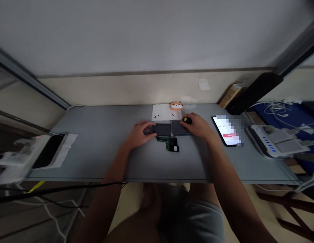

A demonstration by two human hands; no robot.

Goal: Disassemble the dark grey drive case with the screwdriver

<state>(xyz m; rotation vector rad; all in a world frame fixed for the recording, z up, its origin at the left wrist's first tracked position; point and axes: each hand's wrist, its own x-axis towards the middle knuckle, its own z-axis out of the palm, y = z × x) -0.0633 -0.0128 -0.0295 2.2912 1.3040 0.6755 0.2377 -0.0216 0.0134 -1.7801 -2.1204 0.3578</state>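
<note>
My left hand (141, 135) spans the left end of a flat dark plastic casing half (162, 129), fingers at its far edge and thumb at its near edge. In my right hand (197, 124) is a screwdriver (187, 120) with a black handle and yellow end; its tip is hidden. That hand also rests at the right side of a second dark casing piece (179, 129), partly covering it. Just below the two casing parts lies a green circuit board (168, 143) with black parts on it, touched by neither hand.
Behind the casing, white paper (160, 111) carries several tiny dark screws and an orange animal-faced item (176, 106). A lit phone (225, 131) and a power strip (267, 141) are at right. Another phone (50, 151) lies left on the grey desk (96, 135), beside a white power strip (27, 158).
</note>
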